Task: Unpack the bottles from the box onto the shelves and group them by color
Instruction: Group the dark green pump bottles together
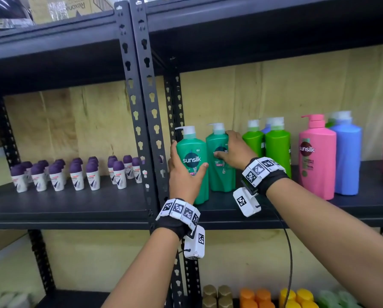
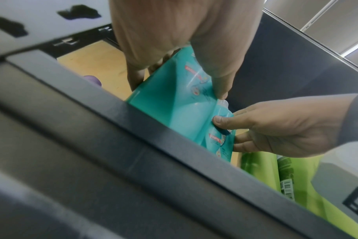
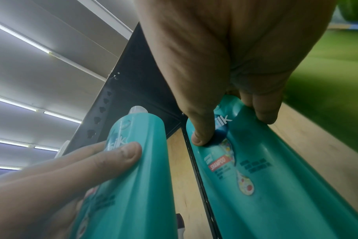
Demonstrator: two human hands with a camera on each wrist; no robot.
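**A:** So what's being held here?

**B:** 2 teal Sunsilk pump bottles, both standing upright on the middle shelf [image 1: 275, 210] just right of the black upright posts [image 1: 141, 107]. The left teal bottle [image 1: 194, 161] is gripped by the left hand [image 1: 185, 174], thumb on the front label, fingers [image 1: 172, 150] wrapped round its left side. The right teal bottle [image 1: 220, 165] is gripped by the right hand [image 1: 236, 150], thumb pressed on the label and fingers curled over the shoulder near the pump.

**A:** Are the 2 touching?

**B:** Looks like side by side and very close from the head view; a thin gap is seen between them in the right wrist view, so contact can't be called.

**A:** And the rest of that shelf?

**B:** Just right of the teal pair, 2 lime green bottles [image 1: 277, 147] are parked, with a blue one partly hidden behind them. Further right, a pink Sunsilk bottle [image 1: 316, 158] is stood beside a big blue bottle [image 1: 347, 158], and a darker pink one is cut off at the right edge.

**A:** Left bay?

**B:** Rows of small white roll-on deodorants with purple caps [image 1: 75, 172] are lined up there. On the shelf below, gold, orange and yellow caps [image 1: 256, 296] are seen.
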